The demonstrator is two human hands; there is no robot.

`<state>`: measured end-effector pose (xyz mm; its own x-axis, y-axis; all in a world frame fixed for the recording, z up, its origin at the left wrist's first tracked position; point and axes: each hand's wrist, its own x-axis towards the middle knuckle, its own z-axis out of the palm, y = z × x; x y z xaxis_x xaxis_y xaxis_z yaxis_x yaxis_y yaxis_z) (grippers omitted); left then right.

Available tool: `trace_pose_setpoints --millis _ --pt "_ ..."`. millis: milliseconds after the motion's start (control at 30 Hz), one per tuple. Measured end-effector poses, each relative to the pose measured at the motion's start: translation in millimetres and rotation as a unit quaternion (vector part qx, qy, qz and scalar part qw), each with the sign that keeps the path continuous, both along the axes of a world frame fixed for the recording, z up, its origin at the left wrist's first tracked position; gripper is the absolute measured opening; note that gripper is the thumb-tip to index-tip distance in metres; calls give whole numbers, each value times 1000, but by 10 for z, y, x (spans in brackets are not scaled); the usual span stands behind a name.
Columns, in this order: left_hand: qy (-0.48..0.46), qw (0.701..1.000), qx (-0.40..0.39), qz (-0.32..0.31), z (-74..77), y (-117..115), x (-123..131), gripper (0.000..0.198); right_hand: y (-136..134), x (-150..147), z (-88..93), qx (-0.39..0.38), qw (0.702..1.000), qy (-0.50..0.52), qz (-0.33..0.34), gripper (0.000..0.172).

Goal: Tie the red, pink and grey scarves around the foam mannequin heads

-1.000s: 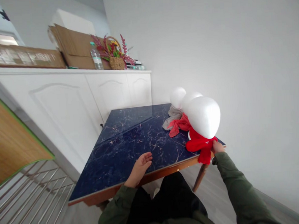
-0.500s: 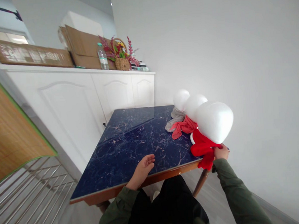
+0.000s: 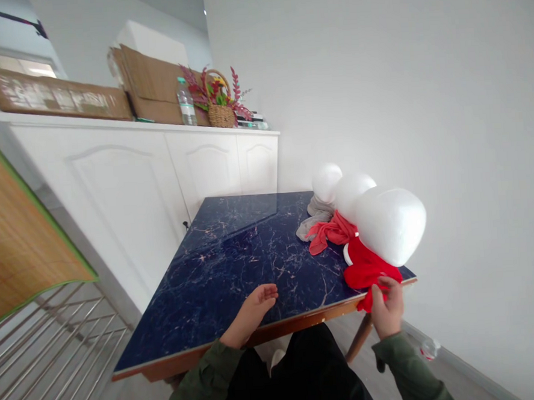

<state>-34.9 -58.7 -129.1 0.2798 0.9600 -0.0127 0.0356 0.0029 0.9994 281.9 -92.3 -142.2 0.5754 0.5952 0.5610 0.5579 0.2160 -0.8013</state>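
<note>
My right hand (image 3: 388,307) is at the table's front right edge, with thumb and fingers closed on a fold of the bright red cloth (image 3: 364,265). That cloth lies against the nearest of three smooth white rounded forms (image 3: 391,225), and its end hangs over the edge. Behind it, a coral-red cloth (image 3: 328,231) and a grey cloth (image 3: 313,221) lie beside the middle white form (image 3: 353,193) and the far white form (image 3: 327,181). My left hand (image 3: 254,309) holds nothing above the front edge, its fingers loosely bent and the thumb apart.
The dark blue marbled table (image 3: 234,256) stands by a white cabinet (image 3: 125,172) bearing cardboard boxes (image 3: 155,80), a bottle (image 3: 185,102) and a flower basket (image 3: 221,114). A metal rack (image 3: 71,338) stands left. A clear plastic item (image 3: 430,348) lies on the floor at right.
My right hand has moved left and toward me, from the red cloth's right end to its front fold. My left hand stays nearly in place. The view has shifted slightly.
</note>
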Motion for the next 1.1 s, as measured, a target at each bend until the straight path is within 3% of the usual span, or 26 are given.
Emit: trace_pose_setpoints --millis 67,100,167,233,300,400,533,633,733,900,1100 --pt "48 998 -24 -22 30 111 -1 32 153 -406 110 -46 984 -20 170 23" --pt "73 996 -43 -38 52 178 1 32 271 -619 157 -86 962 -27 258 21" --pt "120 986 -86 -74 106 332 6 34 566 -1044 216 -188 895 -4 405 16" --pt "159 973 -123 -118 161 514 2 31 895 -1437 231 -319 802 72 501 12" --pt "181 954 -163 -175 201 720 -19 25 1210 -1743 222 -390 737 110 541 17" --pt "179 920 -243 -249 211 1038 -81 27 1590 -1947 206 -439 675 133 579 25" --pt "130 897 -318 -278 115 1356 -166 38 1868 -1839 141 -445 587 209 643 27" --pt "47 884 -339 -317 9 1463 -210 40 1944 -1758 47 -420 533 277 680 26" --pt "-2 877 -340 -340 -51 1481 -241 33 1962 -1796 -16 -415 535 258 690 29" --pt "-18 879 -340 -333 -28 1446 -257 22 1951 -1901 -8 -426 594 163 663 17" --pt "-7 885 -334 -325 8 1429 -246 19 1915 -1899 78 -441 605 145 647 20"
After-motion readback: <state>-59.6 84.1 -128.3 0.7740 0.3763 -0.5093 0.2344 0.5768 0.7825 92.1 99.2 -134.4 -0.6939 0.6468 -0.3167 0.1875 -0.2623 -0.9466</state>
